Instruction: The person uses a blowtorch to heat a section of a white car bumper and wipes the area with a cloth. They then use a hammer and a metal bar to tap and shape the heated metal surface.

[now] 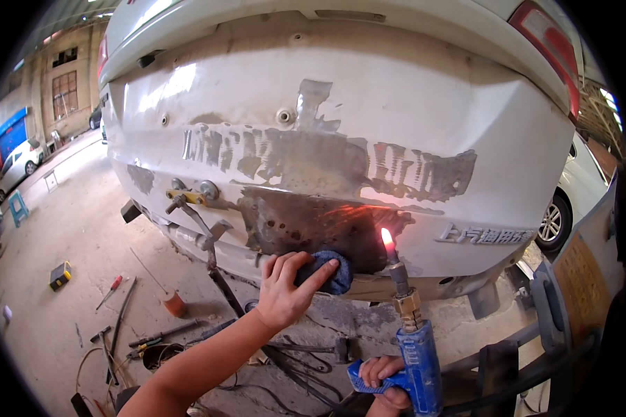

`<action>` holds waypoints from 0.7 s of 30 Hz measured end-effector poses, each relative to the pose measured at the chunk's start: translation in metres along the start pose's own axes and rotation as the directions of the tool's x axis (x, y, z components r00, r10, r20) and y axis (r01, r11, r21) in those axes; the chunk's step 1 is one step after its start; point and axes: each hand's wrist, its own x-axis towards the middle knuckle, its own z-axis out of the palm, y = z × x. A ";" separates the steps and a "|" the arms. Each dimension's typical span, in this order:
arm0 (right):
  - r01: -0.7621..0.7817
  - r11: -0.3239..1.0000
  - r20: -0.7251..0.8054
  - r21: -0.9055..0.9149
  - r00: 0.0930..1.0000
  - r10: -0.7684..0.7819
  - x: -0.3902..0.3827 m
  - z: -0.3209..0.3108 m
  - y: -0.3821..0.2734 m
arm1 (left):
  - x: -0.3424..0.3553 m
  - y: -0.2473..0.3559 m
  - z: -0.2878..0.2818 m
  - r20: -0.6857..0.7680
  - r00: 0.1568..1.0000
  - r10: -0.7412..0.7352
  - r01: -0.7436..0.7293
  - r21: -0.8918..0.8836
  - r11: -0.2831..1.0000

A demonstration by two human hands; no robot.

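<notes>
My left hand (pixel 285 286) presses a folded dark blue cloth (pixel 336 274) against the lower edge of a bare, darkened metal patch (pixel 295 221) on a white car's tailgate (pixel 410 104). Its fingers are closed over the cloth. Lower right, my right hand (pixel 381 379) is wrapped round the handle of a blue pistol-shaped heating gun (pixel 420 372), which points upward. A brass-coloured collar (pixel 407 306) leads to its dark tip, whose end (pixel 387 243) glows orange-white just before the patch, casting red streaks on the metal. Whether the tip touches the panel, I cannot tell.
A metal pull bar (pixel 212 257) is fixed to the tailgate by a yellow bracket (pixel 186 197), left of the patch. Cables, a hammer (pixel 341 349), a screwdriver (pixel 109 292) and a yellow-black box (pixel 60 276) lie on the floor. A dark-framed cart (pixel 508 375) stands at right.
</notes>
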 end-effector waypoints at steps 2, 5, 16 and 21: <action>0.000 1.000 0.022 0.003 1.000 0.000 0.000 0.000 0.000 | 0.004 0.000 -0.006 0.023 1.000 -0.007 0.007 0.007 1.000; 0.015 1.000 0.066 -0.017 0.998 -0.014 0.003 -0.002 -0.001 | 0.042 0.002 -0.015 -0.141 0.956 -0.256 0.249 -0.068 0.966; -0.022 0.999 0.039 -0.027 0.999 0.023 0.000 -0.006 0.003 | -0.001 -0.013 -0.012 0.096 0.993 0.067 -0.068 0.007 0.998; -0.009 0.999 0.062 -0.046 0.998 0.012 -0.001 -0.009 0.008 | 0.051 -0.012 -0.022 -0.172 0.954 -0.247 0.234 -0.091 0.968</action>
